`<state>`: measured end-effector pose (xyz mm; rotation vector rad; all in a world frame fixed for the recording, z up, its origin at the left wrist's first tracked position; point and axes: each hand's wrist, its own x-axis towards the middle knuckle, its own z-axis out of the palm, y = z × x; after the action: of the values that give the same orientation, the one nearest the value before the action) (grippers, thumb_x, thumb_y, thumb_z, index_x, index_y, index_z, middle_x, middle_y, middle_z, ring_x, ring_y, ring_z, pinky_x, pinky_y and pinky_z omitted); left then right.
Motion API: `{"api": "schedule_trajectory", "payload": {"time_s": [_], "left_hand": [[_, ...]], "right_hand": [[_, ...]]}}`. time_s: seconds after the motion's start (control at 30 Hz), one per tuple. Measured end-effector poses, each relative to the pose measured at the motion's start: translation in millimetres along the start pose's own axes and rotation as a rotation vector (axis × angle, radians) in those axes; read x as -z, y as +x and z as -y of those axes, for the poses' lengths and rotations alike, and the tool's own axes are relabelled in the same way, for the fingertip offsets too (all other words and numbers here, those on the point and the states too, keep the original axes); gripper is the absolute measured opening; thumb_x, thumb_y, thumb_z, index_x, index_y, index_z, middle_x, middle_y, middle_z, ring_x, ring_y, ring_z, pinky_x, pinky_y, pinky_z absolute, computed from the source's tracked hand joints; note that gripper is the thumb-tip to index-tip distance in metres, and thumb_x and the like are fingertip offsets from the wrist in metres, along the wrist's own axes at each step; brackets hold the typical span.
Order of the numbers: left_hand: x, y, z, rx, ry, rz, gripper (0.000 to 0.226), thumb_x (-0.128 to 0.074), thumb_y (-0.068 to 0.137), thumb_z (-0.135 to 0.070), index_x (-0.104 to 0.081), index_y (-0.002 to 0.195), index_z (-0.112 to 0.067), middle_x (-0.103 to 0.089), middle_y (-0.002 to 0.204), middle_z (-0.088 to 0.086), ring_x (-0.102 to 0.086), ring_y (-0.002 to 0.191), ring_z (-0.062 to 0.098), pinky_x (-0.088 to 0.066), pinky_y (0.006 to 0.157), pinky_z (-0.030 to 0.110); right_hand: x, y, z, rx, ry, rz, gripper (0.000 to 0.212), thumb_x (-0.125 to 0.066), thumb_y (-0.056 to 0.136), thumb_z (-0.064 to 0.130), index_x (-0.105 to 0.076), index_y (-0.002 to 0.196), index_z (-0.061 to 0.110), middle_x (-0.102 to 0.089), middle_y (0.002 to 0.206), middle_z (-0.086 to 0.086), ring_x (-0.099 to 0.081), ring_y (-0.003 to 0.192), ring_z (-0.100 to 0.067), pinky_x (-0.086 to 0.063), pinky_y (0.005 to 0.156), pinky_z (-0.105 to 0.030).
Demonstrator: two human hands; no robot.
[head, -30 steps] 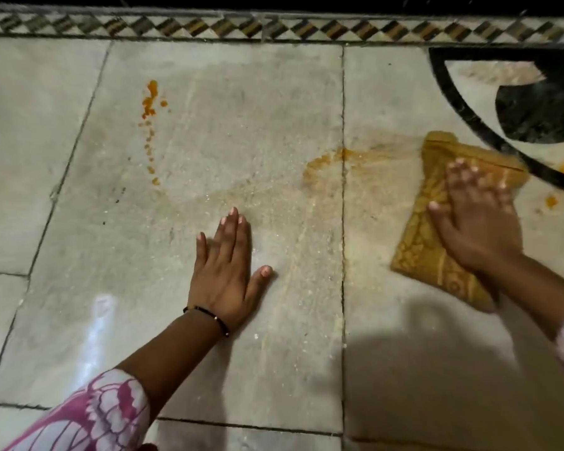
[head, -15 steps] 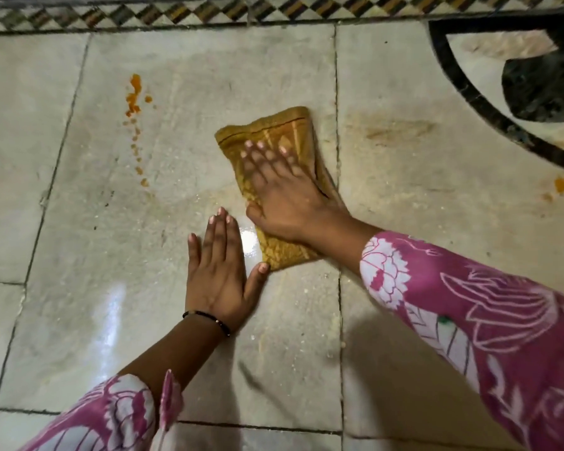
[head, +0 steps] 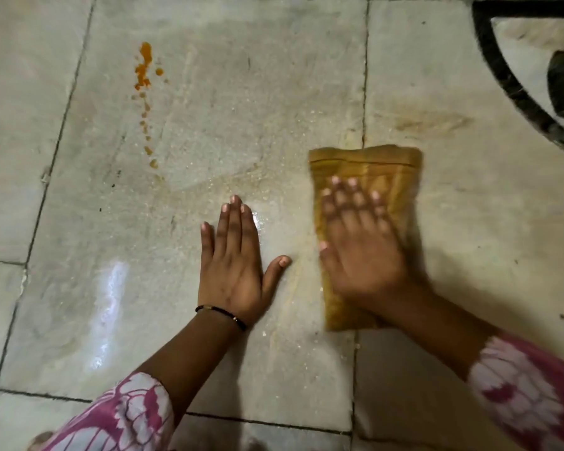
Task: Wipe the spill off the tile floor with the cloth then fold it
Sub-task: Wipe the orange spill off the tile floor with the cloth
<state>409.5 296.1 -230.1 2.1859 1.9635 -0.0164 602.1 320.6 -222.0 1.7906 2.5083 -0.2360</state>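
No readable writing shows anywhere. The right hand, blurred, presses flat with spread fingers on the folded mustard-yellow patterned cloth, which lies under it on the pale grey tile floor. The left hand rests flat just beside; orange spill drops lie beyond it

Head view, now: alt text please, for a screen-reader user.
A person's right hand presses a folded yellow cloth flat on a pale tile floor, motion-blurred. The left hand rests flat beside it, apart from the cloth. A trail of orange spill drops lies farther off to the left.
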Motion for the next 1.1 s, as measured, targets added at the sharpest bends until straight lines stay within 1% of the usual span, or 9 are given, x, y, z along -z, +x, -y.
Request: {"api": "schedule_trajectory", "payload": {"time_s": [0.17, 0.27, 0.37, 0.5, 0.67, 0.8, 0.87, 1.0, 1.1], "left_hand": [[-1, 0, 1, 0.0, -0.005, -0.01, 0.08, -0.018, 0.092, -0.059, -0.012, 0.149, -0.002, -0.008, 0.157, 0.017, -0.003, 0.146, 0.028, 0.002, 0.116, 0.045], [-1, 0, 0, -0.002, -0.011, -0.027, 0.081, -0.021, 0.092, -0.058, -0.013, 0.148, -0.001, -0.009, 0.157, 0.017, -0.005, 0.145, 0.028, 0.001, 0.116, 0.046], [-1, 0, 1, -0.004, -0.023, -0.032, 0.081, -0.021, 0.092, -0.058, -0.014, 0.148, -0.001, -0.01, 0.157, 0.018, -0.005, 0.145, 0.028, 0.001, 0.116, 0.047], [-2, 0, 1, -0.002, -0.01, -0.041, 0.08, -0.022, 0.092, -0.057, -0.014, 0.148, 0.0, -0.01, 0.157, 0.019, -0.006, 0.145, 0.03, 0.003, 0.116, 0.046], [0, 1, 0, 0.0, -0.006, -0.031, 0.081, -0.022, 0.092, -0.058, -0.014, 0.148, 0.0, -0.01, 0.157, 0.019, -0.006, 0.145, 0.03, 0.004, 0.115, 0.046], [-1, 1, 1, -0.007, 0.0, -0.034, 0.08, -0.023, 0.092, -0.058, -0.014, 0.148, -0.001, -0.01, 0.157, 0.018, -0.006, 0.145, 0.029, 0.003, 0.116, 0.047], [-2, 1, 1, -0.006, -0.009, -0.039, 0.08, -0.023, 0.092, -0.058, -0.013, 0.148, -0.002, -0.01, 0.157, 0.017, -0.005, 0.145, 0.029, 0.003, 0.116, 0.047], [1, 1, 1, -0.003, -0.024, -0.035, 0.081, -0.022, 0.091, -0.059, -0.014, 0.148, -0.002, -0.01, 0.157, 0.017, -0.006, 0.145, 0.028, 0.001, 0.116, 0.049], [0, 1, 0, -0.002, -0.027, -0.047, 0.081, -0.022, 0.091, -0.059, -0.015, 0.148, -0.001, -0.01, 0.157, 0.017, -0.006, 0.145, 0.029, 0.002, 0.116, 0.049]], "right_hand": [[12, 80, 10, 0.232, 0.0, 0.052, 0.07, -0.025, 0.09, 0.048, -0.012, 0.153, 0.019, -0.009, 0.161, -0.002, -0.009, 0.147, -0.022, -0.005, 0.118, -0.044], [19, 105, -49, 0.044, 0.015, 0.054, 0.071, -0.025, 0.09, 0.056, -0.008, 0.153, 0.029, -0.005, 0.161, 0.0, -0.003, 0.148, -0.023, -0.002, 0.117, -0.044], [21, 56, -102, -0.259, 0.033, 0.013, 0.071, -0.02, 0.09, 0.061, -0.003, 0.152, 0.032, 0.0, 0.162, -0.001, 0.001, 0.148, -0.025, 0.002, 0.117, -0.045], [13, -51, -75, -0.388, -0.004, 0.071, 0.071, -0.018, 0.092, 0.053, -0.005, 0.153, 0.021, -0.005, 0.16, -0.011, -0.005, 0.147, -0.032, -0.004, 0.116, -0.052], [-7, -64, 6, -0.134, -0.014, 0.07, 0.069, -0.03, 0.091, 0.043, -0.021, 0.149, 0.008, -0.018, 0.157, -0.017, -0.015, 0.145, -0.033, -0.007, 0.115, -0.057], [7, 18, -18, 0.091, -0.026, 0.051, 0.064, -0.022, 0.093, 0.044, -0.016, 0.152, 0.019, -0.015, 0.16, -0.005, -0.012, 0.147, -0.024, -0.006, 0.116, -0.05], [15, 54, -56, -0.01, -0.019, 0.05, 0.061, -0.017, 0.094, 0.043, -0.009, 0.152, 0.027, -0.008, 0.161, -0.001, -0.005, 0.148, -0.023, -0.002, 0.116, -0.049], [21, 35, -126, -0.503, 0.048, -0.026, 0.061, -0.012, 0.094, 0.046, -0.007, 0.152, 0.028, -0.003, 0.162, 0.0, -0.001, 0.148, -0.023, 0.0, 0.117, -0.05], [17, -38, -111, -0.573, 0.06, 0.007, 0.064, -0.011, 0.094, 0.047, -0.004, 0.153, 0.023, -0.002, 0.161, -0.005, -0.002, 0.147, -0.026, -0.001, 0.117, -0.052]]}}
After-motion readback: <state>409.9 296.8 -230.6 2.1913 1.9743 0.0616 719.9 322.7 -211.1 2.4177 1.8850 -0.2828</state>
